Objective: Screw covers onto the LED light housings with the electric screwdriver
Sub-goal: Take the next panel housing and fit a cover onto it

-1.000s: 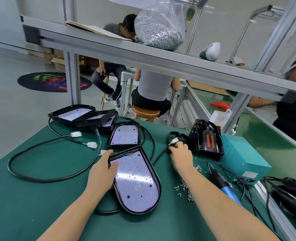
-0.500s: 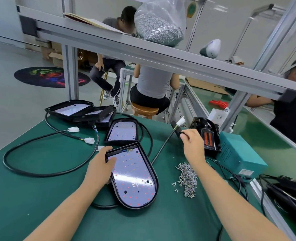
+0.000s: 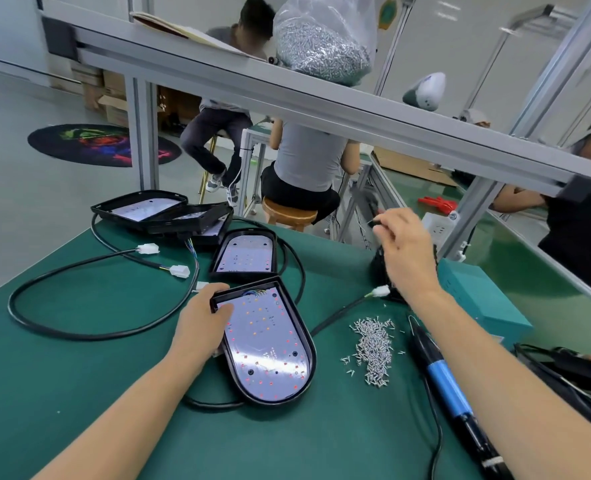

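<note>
A black LED housing with a white LED board lies on the green mat in front of me. My left hand grips its upper left rim. My right hand is raised above the mat to the right, and its fingers pinch the dark top edge of a black cover. The hand hides most of the cover, and this spot is blurred. The housing's cable ends in a white connector that lies loose on the mat. A pile of screws and the blue electric screwdriver lie right of the housing.
Three more housings sit at the back left with black cables looped around. A teal box stands at the right. An aluminium shelf bar crosses overhead and carries a bag of screws. People sit beyond the table.
My right hand has let go of the cable, whose connector now lies on the mat, and has risen over the black cover. My left hand stays on the housing.
</note>
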{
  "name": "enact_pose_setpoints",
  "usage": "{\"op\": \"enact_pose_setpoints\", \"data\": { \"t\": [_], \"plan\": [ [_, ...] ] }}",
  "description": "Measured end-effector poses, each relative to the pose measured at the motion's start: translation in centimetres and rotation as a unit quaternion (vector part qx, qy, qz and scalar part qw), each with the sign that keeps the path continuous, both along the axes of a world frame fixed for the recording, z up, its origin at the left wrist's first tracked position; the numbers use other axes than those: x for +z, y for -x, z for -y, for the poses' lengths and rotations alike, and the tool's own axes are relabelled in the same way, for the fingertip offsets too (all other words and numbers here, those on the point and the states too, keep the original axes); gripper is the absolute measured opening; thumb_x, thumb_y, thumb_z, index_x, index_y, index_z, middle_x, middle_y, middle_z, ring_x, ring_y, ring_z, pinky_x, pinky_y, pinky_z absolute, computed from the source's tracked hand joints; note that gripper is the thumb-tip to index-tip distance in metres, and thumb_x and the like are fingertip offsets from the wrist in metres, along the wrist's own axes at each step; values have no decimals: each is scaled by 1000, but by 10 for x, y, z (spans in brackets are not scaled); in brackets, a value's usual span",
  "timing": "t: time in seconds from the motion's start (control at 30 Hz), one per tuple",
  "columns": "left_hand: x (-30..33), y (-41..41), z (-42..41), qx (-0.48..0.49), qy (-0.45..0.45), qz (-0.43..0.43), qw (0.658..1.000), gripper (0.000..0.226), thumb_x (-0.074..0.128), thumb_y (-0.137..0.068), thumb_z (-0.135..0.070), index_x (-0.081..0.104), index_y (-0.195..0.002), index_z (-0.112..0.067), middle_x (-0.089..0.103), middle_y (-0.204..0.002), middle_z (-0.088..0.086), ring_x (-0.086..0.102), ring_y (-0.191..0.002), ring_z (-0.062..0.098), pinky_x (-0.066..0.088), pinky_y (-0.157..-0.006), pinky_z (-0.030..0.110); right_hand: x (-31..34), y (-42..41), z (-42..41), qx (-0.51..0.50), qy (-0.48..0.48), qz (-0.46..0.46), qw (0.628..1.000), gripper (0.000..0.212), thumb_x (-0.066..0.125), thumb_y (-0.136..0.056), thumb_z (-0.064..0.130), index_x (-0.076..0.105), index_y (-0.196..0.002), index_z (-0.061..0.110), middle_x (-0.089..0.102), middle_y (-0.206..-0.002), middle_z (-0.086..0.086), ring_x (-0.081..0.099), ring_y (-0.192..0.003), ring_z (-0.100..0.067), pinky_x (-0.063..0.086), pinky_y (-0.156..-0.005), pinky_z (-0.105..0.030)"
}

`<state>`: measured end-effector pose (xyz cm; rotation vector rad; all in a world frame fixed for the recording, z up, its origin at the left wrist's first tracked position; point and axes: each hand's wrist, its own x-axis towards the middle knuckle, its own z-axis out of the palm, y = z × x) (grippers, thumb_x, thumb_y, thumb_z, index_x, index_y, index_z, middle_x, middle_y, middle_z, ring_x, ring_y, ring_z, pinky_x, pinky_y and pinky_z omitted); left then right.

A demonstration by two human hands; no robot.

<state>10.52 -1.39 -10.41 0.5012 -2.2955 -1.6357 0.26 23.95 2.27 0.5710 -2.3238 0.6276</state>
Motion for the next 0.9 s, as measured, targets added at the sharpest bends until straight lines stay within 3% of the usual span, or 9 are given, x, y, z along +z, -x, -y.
{"op": "enact_pose_setpoints", "data": {
  "t": [0.13,0.23,0.3,0.4,0.47,0.53,0.6,0.73,0.9],
  "plan": [
    [3,1,0,3,-77,-4,997,17,47,-97,-21,61,-104,-25,60,-86,0,45,-63,18,35,-53,25,-35,-67,23,131,-103,-75,983,5,63,-87,-6,68,-88,-4,64,-94,-16,55,-88,-30,47,-81,-37],
    [12,2,0,17,-180,1,984,29,44,-96,-30,67,-79,-27,65,-83,-1,55,-72,19,42,-67,29,-65,-112,35,227,-163,-102,955,22,49,-97,5,67,-85,3,63,-90,-9,47,-83,-21,42,-76,-29],
    [15,4,0,21,-208,10,978,38,39,-98,-39,70,-83,-25,69,-87,5,61,-78,22,48,-79,34,-80,-131,41,267,-200,-93,938,30,41,-101,13,67,-88,6,64,-93,-7,52,-83,-21,45,-76,-28],
    [16,4,1,13,-212,30,977,51,34,-96,-52,67,-110,-17,68,-109,13,63,-94,29,48,-94,40,-93,-143,47,269,-234,-89,930,27,46,-98,12,70,-87,7,66,-93,-5,58,-81,-22,49,-73,-28],
    [15,3,1,10,-206,27,978,49,36,-95,-53,67,-106,-17,69,-106,12,63,-95,29,48,-95,43,-96,-145,49,257,-240,-86,932,19,54,-94,9,69,-84,7,66,-90,-4,59,-78,-22,50,-70,-28],
    [15,1,1,3,-199,12,980,39,40,-97,-46,66,-88,-18,70,-95,7,61,-86,24,47,-93,46,-98,-145,51,257,-256,-79,929,7,64,-85,4,68,-81,8,65,-89,-4,59,-75,-22,50,-67,-29],
    [14,0,2,-8,-196,6,981,30,45,-97,-38,63,-82,-19,68,-93,6,56,-83,22,46,-94,45,-100,-147,50,265,-278,-67,921,9,64,-79,0,67,-79,9,64,-87,-4,57,-72,-22,48,-65,-29],
    [13,0,3,-20,-179,1,984,17,52,-94,-32,67,-92,-23,67,-102,3,55,-91,20,45,-90,41,-99,-150,46,264,-288,-50,919,10,69,-72,2,67,-74,12,62,-82,-1,54,-69,-19,43,-63,-24],
    [17,-1,3,-20,-186,17,982,21,57,-93,-36,69,-94,-19,68,-102,7,57,-90,23,47,-93,48,-96,-153,44,250,-279,-61,925,9,65,-78,6,67,-77,14,62,-84,1,52,-72,-17,44,-64,-23]
  ]
}}
